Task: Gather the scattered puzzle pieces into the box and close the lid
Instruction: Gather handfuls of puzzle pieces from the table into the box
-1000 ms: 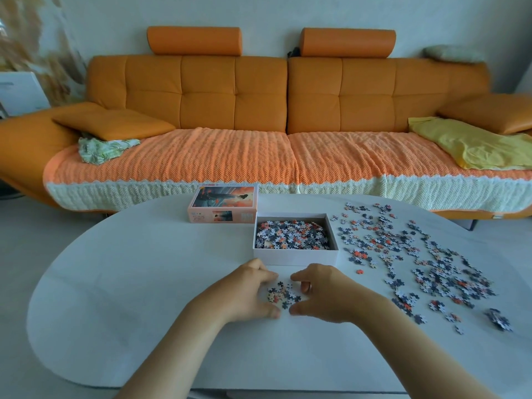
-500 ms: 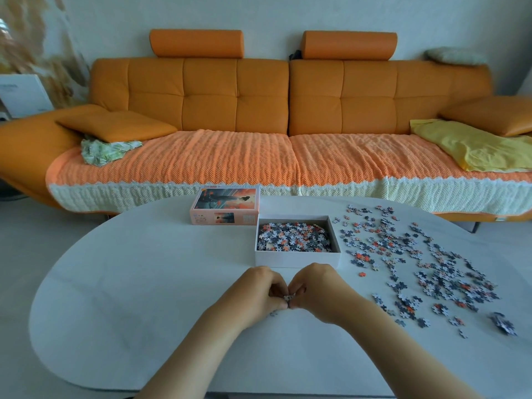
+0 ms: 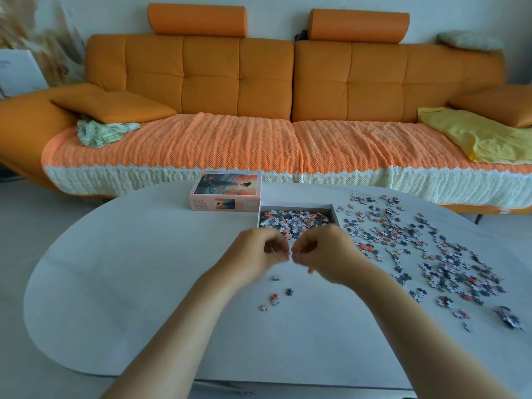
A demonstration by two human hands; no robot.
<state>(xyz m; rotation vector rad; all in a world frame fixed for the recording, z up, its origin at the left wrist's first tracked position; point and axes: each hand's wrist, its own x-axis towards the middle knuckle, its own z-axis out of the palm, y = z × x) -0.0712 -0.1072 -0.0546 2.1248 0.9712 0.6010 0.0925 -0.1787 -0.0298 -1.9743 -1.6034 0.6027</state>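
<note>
Your left hand (image 3: 259, 251) and right hand (image 3: 325, 251) hover side by side above the tabletop (image 3: 144, 269), just in front of the near edge of the open box (image 3: 296, 207). Both hands have their fingers curled inward, fingertips nearly meeting between them. They are blurred, so you cannot tell whether any pieces are pinched inside.

The white box sits near the middle of the tabletop with a heap of pieces in the box (image 3: 293, 220) covering its floor. The lid (image 3: 226, 191), printed with an orange-toned picture, lies face up just beside the box's far left corner, off the box.

Most of the scattered puzzle pieces (image 3: 431, 249) lie spread in a broad band to the right of the box, running toward the near right edge of the tabletop, where a small clump (image 3: 508, 316) lies apart from the rest. A few stray pieces (image 3: 275, 298) lie on the tabletop below your hands, between your forearms.

Behind the tabletop stands an orange sofa (image 3: 259, 76) with a knitted cover on its seat, an orange cushion (image 3: 115, 106) at the left and a yellow cloth (image 3: 475, 136) at the right.
</note>
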